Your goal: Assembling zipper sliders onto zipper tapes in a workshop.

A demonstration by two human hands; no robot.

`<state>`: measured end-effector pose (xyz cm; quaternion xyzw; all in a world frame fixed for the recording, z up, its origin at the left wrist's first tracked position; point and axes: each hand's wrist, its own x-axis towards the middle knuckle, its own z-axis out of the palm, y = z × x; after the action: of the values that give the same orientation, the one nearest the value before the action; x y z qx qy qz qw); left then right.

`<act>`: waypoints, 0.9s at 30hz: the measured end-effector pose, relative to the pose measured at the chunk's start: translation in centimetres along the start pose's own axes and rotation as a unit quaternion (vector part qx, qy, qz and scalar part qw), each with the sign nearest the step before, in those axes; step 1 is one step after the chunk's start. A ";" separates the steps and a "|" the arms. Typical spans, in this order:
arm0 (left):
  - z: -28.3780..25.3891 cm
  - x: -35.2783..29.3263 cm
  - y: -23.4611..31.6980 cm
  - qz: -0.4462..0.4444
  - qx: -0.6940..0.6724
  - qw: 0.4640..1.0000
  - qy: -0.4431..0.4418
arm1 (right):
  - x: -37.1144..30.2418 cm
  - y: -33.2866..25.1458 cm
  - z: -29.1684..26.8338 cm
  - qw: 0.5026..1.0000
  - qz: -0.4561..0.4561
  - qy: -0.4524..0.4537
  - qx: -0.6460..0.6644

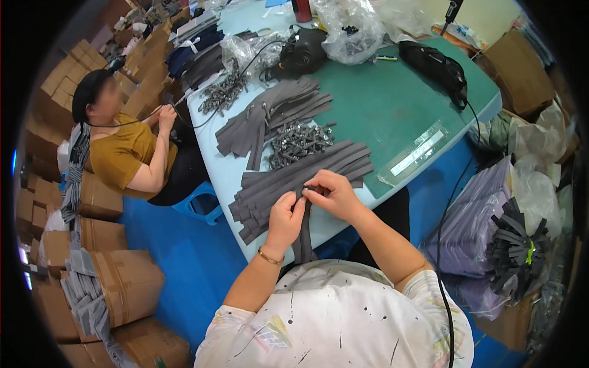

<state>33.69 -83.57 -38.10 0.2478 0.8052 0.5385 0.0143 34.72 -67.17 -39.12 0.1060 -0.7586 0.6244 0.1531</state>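
Note:
Close to the table's near edge, my left hand (286, 219) pinches a dark grey webbing strap (305, 230), whose loose end hangs toward my lap. My right hand (334, 193) meets it from the right, thumb and fingers closed on the strap's upper end. A small shiny metal bit shows at the fingertips; its exact kind is too small to tell. Just beyond both hands lies a fanned stack of flat grey straps (270, 195). Behind that sits a heap of small metal clasps on short grey strap pieces (299, 146). A second fan of straps (245, 130) lies farther back.
Another clasp pile (222, 93), a black bag (305, 50), clear plastic bags (353, 30) and a black pouch (434, 69) occupy the table (392, 104). A co-worker (132, 147) sits left. Cardboard boxes (132, 285) stand left; a black cable (443, 245) runs down the right.

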 end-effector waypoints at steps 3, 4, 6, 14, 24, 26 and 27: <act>-0.3 -0.1 -0.3 -0.059 -0.033 0.997 -0.033 | -0.1 0.0 0.0 0.999 0.019 -0.025 0.015; -0.1 -0.1 -0.2 -0.084 -0.132 0.987 -0.024 | -0.1 0.0 0.1 0.999 0.012 -0.001 0.035; 0.1 -0.2 0.5 -0.082 -0.294 0.952 -0.016 | -0.3 -0.5 0.0 0.997 0.007 0.033 0.071; -1.1 -0.8 1.4 -0.108 -0.262 0.952 -0.119 | 0.0 -2.4 -0.9 0.966 0.069 0.089 0.233; -8.7 7.9 4.6 0.068 0.104 0.992 -0.031 | 9.6 -1.6 -4.4 0.889 0.130 0.182 0.399; -11.0 10.6 2.9 0.058 0.271 0.959 0.061 | 12.0 -3.1 -3.6 0.893 0.177 0.197 0.364; -11.4 10.5 2.4 0.058 0.272 0.959 0.062 | 12.9 -3.5 -3.6 0.896 0.209 0.224 0.322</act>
<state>22.08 -88.31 -28.66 0.2548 0.9049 0.3133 -0.1344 24.33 -63.94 -30.55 -0.1544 -0.4668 0.8591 0.1423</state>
